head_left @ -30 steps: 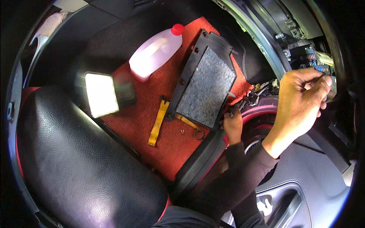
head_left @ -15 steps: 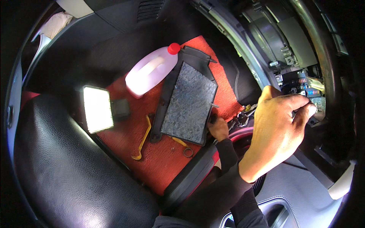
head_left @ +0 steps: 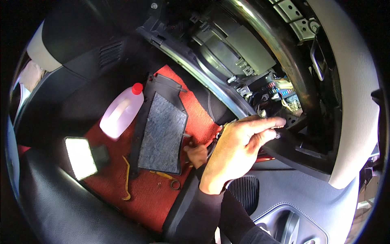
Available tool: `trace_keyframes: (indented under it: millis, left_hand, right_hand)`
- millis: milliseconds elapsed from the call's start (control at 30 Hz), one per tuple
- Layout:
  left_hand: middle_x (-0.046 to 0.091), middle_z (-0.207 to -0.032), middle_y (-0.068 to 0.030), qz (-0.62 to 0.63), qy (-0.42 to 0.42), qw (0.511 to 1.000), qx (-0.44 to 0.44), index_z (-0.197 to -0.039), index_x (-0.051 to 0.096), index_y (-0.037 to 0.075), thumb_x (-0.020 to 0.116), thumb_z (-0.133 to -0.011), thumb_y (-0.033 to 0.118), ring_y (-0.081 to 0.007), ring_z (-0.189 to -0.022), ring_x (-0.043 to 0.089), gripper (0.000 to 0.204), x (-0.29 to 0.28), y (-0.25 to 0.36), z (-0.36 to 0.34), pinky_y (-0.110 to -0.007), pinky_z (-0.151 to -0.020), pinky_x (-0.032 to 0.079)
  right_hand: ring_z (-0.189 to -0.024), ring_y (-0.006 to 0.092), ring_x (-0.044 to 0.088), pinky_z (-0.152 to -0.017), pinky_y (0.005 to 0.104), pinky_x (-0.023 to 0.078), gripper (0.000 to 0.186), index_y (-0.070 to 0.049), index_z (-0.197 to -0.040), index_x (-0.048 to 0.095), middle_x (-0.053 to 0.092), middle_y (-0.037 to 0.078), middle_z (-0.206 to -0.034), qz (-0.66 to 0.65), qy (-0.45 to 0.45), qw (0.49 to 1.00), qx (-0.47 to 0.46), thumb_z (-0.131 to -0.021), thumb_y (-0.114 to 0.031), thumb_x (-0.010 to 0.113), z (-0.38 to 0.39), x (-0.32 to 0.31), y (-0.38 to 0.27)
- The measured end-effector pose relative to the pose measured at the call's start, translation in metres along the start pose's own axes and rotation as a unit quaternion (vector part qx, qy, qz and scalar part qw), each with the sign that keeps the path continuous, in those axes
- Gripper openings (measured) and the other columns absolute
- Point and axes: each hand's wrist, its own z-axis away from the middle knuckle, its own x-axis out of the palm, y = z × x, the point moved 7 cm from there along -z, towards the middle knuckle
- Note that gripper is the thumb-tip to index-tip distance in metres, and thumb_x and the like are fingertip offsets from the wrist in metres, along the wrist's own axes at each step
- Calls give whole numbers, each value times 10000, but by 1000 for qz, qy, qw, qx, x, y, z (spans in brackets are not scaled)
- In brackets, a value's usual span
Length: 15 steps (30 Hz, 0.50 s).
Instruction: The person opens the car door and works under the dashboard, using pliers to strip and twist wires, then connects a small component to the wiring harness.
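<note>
My left hand [head_left: 239,148] reaches to the right with its back up. Its thumb and forefinger pinch together at a tiny glinting thing that I cannot make out, short of the open fuse box [head_left: 280,91]. Beneath it, my crossed right arm leads to my right hand [head_left: 197,155], low at the right edge of a dark trim panel [head_left: 162,132] with grey felt backing. Its fingers are curled; what they hold, if anything, is hidden. Yellow trim tools, one hooked [head_left: 127,179] and one with a ring end [head_left: 164,175], lie by the panel.
On the red carpet [head_left: 142,211] stand a pink-filled jug [head_left: 122,114] with a red cap and a lit work lamp [head_left: 81,157]. A black seat [head_left: 44,199] fills the lower left. The door panel [head_left: 284,183] is below right; a metal bar [head_left: 272,36] crosses the opened dash.
My left hand has drawn back from the fuse box, thumb and forefinger still together. The view has swung right, so the floor things sit further left. My right hand stays by the panel.
</note>
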Motion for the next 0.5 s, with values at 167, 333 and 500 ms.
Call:
trace_keyframes:
  millis: [167,333,500]
  left_hand:
    - [722,-971,-66,72,36,996,-41,-1169,686,-8,631,-1028,76,-126,-904,697,173,-5,-24,7,-278,-848,566]
    - [716,-959,-59,-43,34,998,-10,-1107,673,-32,622,-1029,68,-103,-868,688,137,5,-32,14,-261,-799,563]
    - [700,-875,-44,-100,43,994,-5,-1064,677,-28,620,-1020,62,-93,-799,671,116,22,-26,22,-258,-742,548]
  right_hand:
    - [-745,225,657,-694,343,553,288,-20,-1106,643,677,88,-925,-214,46,972,81,-963,-260,574,34,-41,-1]
    - [-783,278,670,-669,414,559,439,-40,-1273,518,680,145,-1059,-691,-44,686,225,-944,-332,506,126,-79,-26]
    - [-765,185,643,-627,350,523,295,-42,-1079,549,663,131,-986,-382,17,919,97,-922,-145,776,168,-172,-75]
